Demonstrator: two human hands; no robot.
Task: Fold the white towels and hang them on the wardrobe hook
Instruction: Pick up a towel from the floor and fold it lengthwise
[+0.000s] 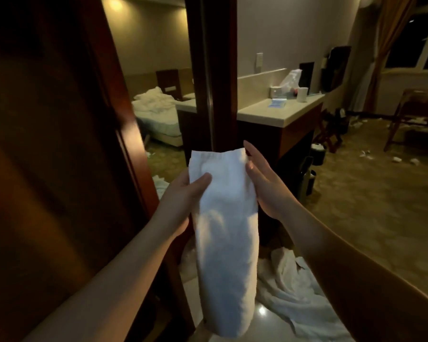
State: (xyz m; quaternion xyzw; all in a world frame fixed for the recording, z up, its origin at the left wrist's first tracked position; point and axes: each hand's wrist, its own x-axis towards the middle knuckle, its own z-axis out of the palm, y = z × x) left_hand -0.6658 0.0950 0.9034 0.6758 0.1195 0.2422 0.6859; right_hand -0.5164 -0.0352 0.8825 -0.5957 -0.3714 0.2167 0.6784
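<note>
No text, label, brand, number or sign is legible anywhere here.

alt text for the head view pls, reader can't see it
A person's left hand grips a folded white towel with its thumb on top, while the right hand lies flat against the towel's side. More white towels lie crumpled on the floor below.

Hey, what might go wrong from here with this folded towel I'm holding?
The long folded white towel is pinched only by the left hand; the right hand lies flat against its edge, so the fold may slip open. Crumpled white towels on the floor lie near your feet: possible tripping.
</note>
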